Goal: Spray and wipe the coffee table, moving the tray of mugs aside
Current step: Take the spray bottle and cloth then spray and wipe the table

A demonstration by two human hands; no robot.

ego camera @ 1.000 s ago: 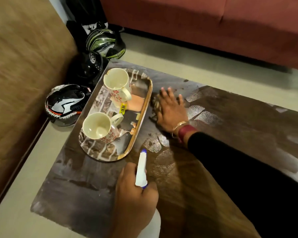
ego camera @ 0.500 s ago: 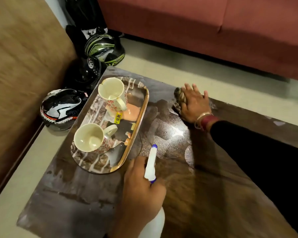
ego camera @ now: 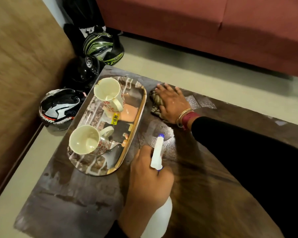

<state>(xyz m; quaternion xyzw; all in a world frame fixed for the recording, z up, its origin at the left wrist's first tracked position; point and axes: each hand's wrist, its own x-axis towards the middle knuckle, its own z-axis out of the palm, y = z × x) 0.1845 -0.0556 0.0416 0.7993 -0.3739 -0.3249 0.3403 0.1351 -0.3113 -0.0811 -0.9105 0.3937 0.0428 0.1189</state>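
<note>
Pressing cloth flat under straight-fingered right hand, sliding back along far edge of coffee table toward tray of mugs at left end. Gripping spray bottle in left hand, unmoved.

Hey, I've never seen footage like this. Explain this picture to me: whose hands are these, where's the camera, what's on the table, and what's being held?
No machine here: these are a person's two bare hands, filmed by one wide-angle camera worn on the head, looking down. The right hand, in a black sleeve, presses flat on a crumpled patterned cloth on the dark wooden coffee table. The left hand grips a white spray bottle with a blue-tipped nozzle. Also on the table: an oval mirrored tray with a gold rim carrying two empty cream mugs with red flowers. Three motorcycle helmets lie on the floor beside the table.
</note>
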